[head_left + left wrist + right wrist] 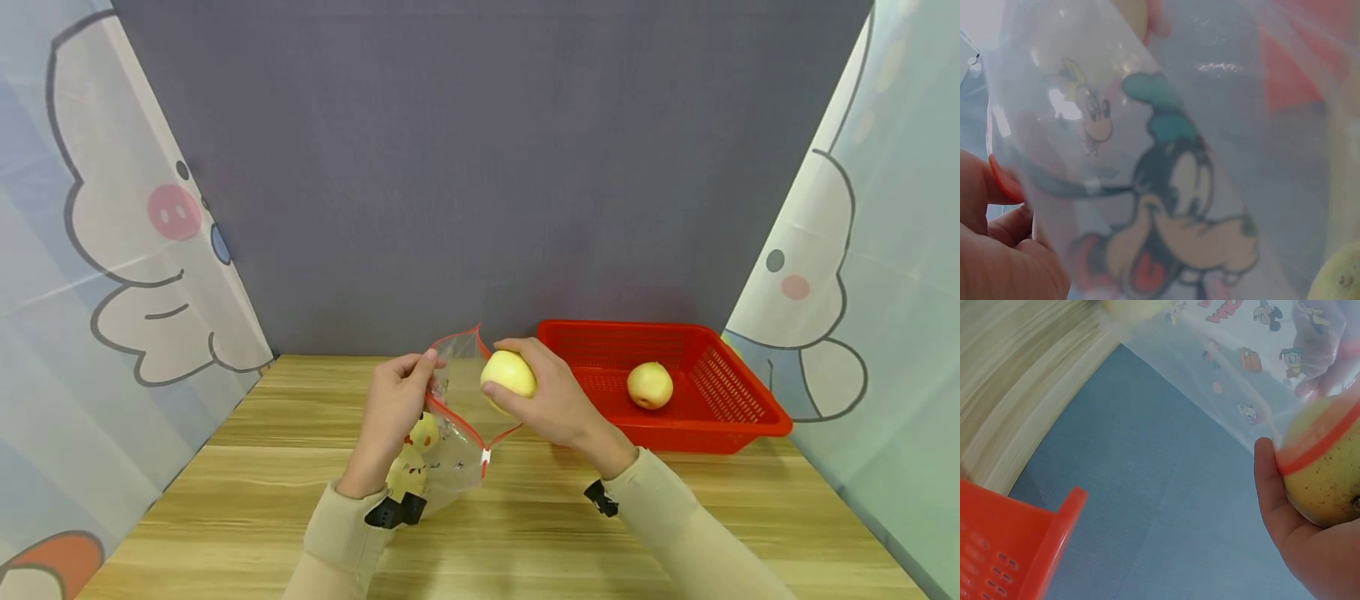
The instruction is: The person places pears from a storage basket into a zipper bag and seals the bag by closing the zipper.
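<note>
A clear zip bag (459, 454) with red edging and printed cartoon figures hangs with its mouth spread. My left hand (397, 402) pinches the bag's red rim between thumb and fingers. Yellow fruits (407, 473) show inside the lower part of the bag. My right hand (553, 398) grips a yellow fruit (508, 372) at the bag's mouth. In the right wrist view the red rim (1319, 447) crosses in front of that fruit (1329, 487). The left wrist view is mostly filled by the bag's printed film (1166, 212).
A red plastic basket (675, 435) stands at the right on the wooden table (247, 500), with one yellow fruit (650, 385) in it. A grey panel (465, 167) rises behind the table, and curtains with cartoon prints hang at both sides.
</note>
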Demonstrator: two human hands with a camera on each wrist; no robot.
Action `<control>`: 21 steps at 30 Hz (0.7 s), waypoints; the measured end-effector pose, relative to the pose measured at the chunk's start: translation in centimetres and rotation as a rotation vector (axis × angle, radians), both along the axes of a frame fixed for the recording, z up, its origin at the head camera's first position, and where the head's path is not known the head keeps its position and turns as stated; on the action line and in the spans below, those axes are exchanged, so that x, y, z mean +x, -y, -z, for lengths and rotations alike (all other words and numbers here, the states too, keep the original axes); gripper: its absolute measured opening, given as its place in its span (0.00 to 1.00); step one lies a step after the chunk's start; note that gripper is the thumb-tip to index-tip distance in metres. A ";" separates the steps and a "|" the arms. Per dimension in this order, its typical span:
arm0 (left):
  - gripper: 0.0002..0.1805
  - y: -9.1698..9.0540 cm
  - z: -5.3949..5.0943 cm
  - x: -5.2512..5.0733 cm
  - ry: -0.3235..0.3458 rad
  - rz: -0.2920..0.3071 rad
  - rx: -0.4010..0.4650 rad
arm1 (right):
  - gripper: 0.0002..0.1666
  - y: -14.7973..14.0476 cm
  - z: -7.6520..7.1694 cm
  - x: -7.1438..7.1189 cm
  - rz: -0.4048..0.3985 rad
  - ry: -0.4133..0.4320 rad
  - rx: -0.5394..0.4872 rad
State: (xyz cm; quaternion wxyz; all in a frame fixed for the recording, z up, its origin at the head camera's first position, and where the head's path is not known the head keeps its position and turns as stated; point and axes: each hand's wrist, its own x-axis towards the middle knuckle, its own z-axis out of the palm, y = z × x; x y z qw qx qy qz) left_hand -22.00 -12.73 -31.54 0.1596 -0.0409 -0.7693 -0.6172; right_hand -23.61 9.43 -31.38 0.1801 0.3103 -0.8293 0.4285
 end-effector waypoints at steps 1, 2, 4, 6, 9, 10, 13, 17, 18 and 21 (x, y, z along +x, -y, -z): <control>0.19 0.0 0.0 0.0 0.000 0.000 0.002 | 0.28 0.0 0.0 0.0 -0.003 -0.001 0.001; 0.19 0.0 0.0 0.0 0.001 0.000 0.003 | 0.29 0.1 0.0 0.0 -0.008 -0.002 0.004; 0.19 0.0 0.0 0.0 0.002 0.004 0.008 | 0.29 0.1 0.1 0.0 -0.019 -0.001 0.010; 0.19 0.1 -0.1 0.1 0.003 0.008 0.010 | 0.29 0.1 0.1 0.0 -0.030 0.002 0.020; 0.19 0.1 -0.1 0.1 0.003 0.010 0.016 | 0.28 0.1 0.1 -0.1 -0.046 0.013 0.032; 0.19 0.1 -0.1 0.1 0.003 0.009 0.016 | 0.28 0.1 0.1 -0.1 -0.050 0.017 0.035; 0.19 0.2 -0.2 0.1 0.005 0.007 0.009 | 0.26 0.1 0.1 -0.1 -0.061 0.024 0.029; 0.20 0.5 -0.3 0.2 -0.004 -0.002 0.019 | 0.23 0.0 0.0 -0.1 -0.061 0.035 0.027; 0.20 0.6 -0.4 0.2 -0.007 -0.003 0.023 | 0.22 0.0 0.0 -0.1 -0.059 0.039 0.029; 0.19 0.8 -0.4 0.1 -0.018 -0.006 0.030 | 0.21 -0.2 -0.1 0.0 -0.048 0.046 0.043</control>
